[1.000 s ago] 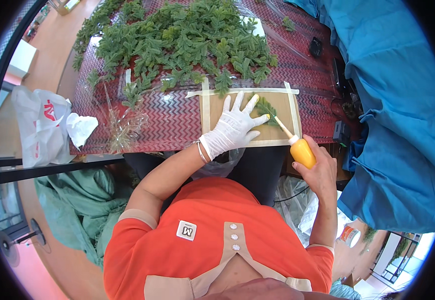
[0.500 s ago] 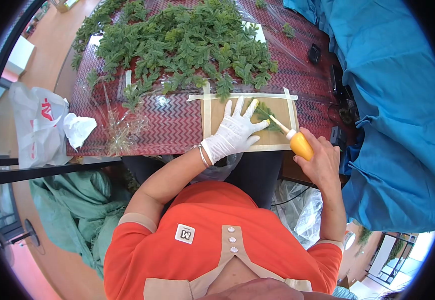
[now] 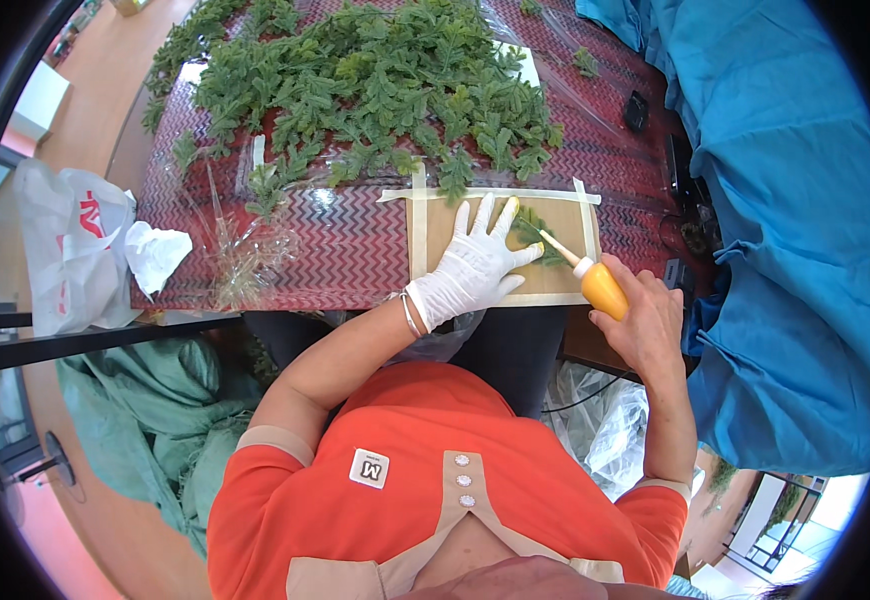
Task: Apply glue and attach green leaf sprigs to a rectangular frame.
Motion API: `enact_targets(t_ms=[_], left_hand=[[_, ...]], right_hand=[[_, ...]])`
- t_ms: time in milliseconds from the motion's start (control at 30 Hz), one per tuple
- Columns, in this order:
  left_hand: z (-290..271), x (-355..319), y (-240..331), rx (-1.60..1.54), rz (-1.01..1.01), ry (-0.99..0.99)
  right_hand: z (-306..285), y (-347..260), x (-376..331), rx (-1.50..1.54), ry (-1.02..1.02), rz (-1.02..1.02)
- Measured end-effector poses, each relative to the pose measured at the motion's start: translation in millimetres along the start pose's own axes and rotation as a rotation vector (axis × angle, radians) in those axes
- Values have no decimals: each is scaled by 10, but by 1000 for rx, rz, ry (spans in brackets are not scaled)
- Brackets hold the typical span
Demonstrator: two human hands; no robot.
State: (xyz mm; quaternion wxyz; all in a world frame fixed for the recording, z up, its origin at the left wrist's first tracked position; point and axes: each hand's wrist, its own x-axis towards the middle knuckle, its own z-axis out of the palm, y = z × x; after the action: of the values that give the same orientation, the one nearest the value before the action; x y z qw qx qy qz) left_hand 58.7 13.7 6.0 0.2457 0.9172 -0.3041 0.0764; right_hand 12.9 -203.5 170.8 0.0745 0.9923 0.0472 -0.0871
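Observation:
My left hand (image 3: 473, 258), in a white glove with yellow-stained fingertips, lies spread on a tan board (image 3: 437, 222) taped to the table. By its thumb and index finger is a small green artificial sprig (image 3: 533, 228), partly covered by the fingers. My bare right hand (image 3: 645, 318) is wrapped round a yellow squeeze bottle (image 3: 603, 290) with a long pale nozzle. The bottle tilts to the upper left, and its tip is at the sprig; whether it touches cannot be made out.
A large heap of green artificial sprigs (image 3: 375, 90) covers the table's far part. White plastic bag (image 3: 73, 250) and crumpled white paper (image 3: 157, 256) are at the left edge. Blue cloth (image 3: 785, 220) hangs along the right. A small black object (image 3: 636, 110) lies at the far right.
The view has shifted slightly, so the table appears a little to the right. Both hands keep nearly the same pose, with the nozzle still at the sprig.

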Motion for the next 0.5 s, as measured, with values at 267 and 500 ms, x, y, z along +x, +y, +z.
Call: enact_targets(t_ms=[267, 500], left_hand=[[62, 1, -20, 16, 27, 22], [64, 4, -27, 9, 21, 38]], right_hand=[[-27, -9, 24, -32, 34, -30], [-128, -4, -33, -86, 9, -22]])
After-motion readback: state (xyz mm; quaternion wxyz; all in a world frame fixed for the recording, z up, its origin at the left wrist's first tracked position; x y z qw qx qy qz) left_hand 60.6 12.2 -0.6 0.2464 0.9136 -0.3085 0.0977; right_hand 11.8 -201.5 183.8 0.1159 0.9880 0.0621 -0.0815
